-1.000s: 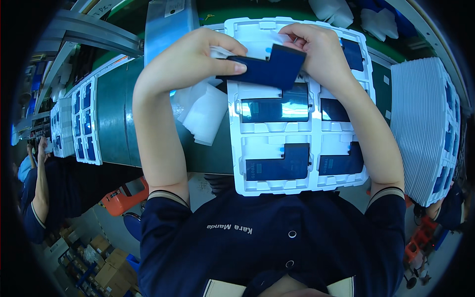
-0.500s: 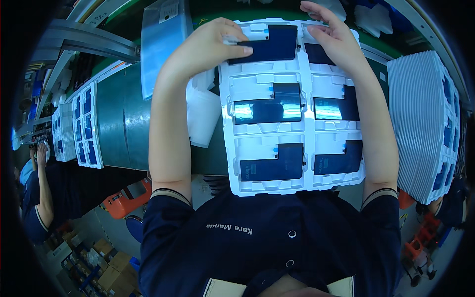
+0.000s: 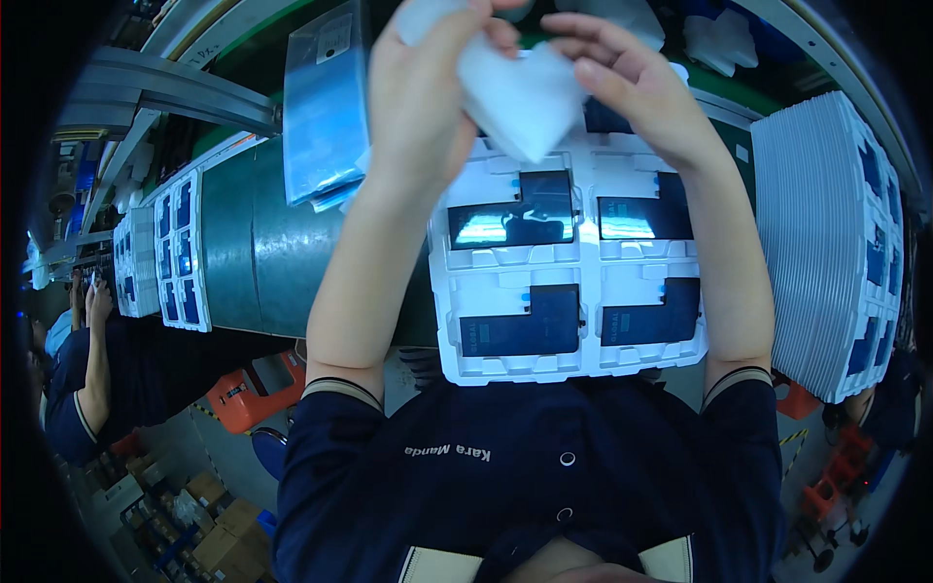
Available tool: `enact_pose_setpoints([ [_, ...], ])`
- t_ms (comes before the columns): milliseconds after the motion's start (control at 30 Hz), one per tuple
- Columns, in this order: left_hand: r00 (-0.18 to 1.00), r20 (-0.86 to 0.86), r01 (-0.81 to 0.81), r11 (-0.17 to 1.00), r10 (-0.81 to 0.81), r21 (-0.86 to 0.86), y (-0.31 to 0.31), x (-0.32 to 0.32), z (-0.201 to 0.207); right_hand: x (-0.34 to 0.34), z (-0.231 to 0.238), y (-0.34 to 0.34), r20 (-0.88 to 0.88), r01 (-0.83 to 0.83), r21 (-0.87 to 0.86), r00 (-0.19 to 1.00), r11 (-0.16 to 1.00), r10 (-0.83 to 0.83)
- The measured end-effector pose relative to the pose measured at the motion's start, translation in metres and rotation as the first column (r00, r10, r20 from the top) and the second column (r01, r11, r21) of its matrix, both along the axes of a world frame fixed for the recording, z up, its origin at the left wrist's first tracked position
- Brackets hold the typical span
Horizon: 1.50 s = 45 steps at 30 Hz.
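Observation:
My left hand (image 3: 423, 97) is closed on a bundle of translucent white sheets (image 3: 525, 102), lifted over the far part of a white moulded tray (image 3: 588, 257). My right hand (image 3: 637, 83) is beside the sheets' right edge, fingers apart; whether a fingertip touches them I cannot tell. In the tray's pockets lie flat, dark L-shaped packs that look like batteries, such as the near left pack (image 3: 525, 325) and the shiny middle left pack (image 3: 515, 219). The sheets and my hands hide most of the far row.
A tall stack of white trays (image 3: 816, 233) stands at the right. Blue clear plastic bags (image 3: 326, 117) lie at the left on the green work surface (image 3: 277, 243). Further left are more filled trays (image 3: 180, 253) and a co-worker's arm (image 3: 95, 360). A metal beam (image 3: 185, 97) crosses the upper left.
My left hand has left the far left pack and now holds the white sheets, which lay left of the tray. My right hand has moved slightly down and left.

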<state>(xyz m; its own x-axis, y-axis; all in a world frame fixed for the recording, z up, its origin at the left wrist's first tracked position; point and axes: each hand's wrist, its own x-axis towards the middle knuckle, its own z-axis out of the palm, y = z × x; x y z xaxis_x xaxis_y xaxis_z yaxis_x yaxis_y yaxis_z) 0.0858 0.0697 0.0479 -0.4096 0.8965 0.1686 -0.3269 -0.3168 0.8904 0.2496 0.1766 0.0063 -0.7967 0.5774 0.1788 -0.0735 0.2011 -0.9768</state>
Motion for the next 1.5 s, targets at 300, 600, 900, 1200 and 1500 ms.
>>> enact_pose_setpoints([
  [300,0.967,0.245,0.033,0.989,-0.068,0.146,0.022,0.047,-0.02,0.015,0.012,-0.004,-0.179,0.224,-0.038,0.957,0.974,-0.227],
  [600,0.985,0.171,0.005,0.985,-0.035,0.172,0.042,0.071,-0.031,-0.012,0.011,-0.033,-0.402,0.069,-0.712,0.775,0.698,-0.487],
  [900,0.989,0.138,-0.078,0.986,0.058,0.145,0.041,0.07,-0.03,-0.004,0.017,-0.029,-0.466,-0.046,-0.738,0.756,0.673,-0.46],
  [1200,0.991,0.062,-0.124,0.989,0.12,0.076,0.044,0.052,-0.033,0.019,0.002,0.004,-0.343,0.377,-0.353,0.799,0.856,-0.494],
  [1500,0.033,-0.914,-0.241,0.885,-0.404,-0.399,0.036,0.048,-0.033,0.094,-0.008,0.07,-0.017,0.37,-0.079,0.928,0.926,-0.373],
])
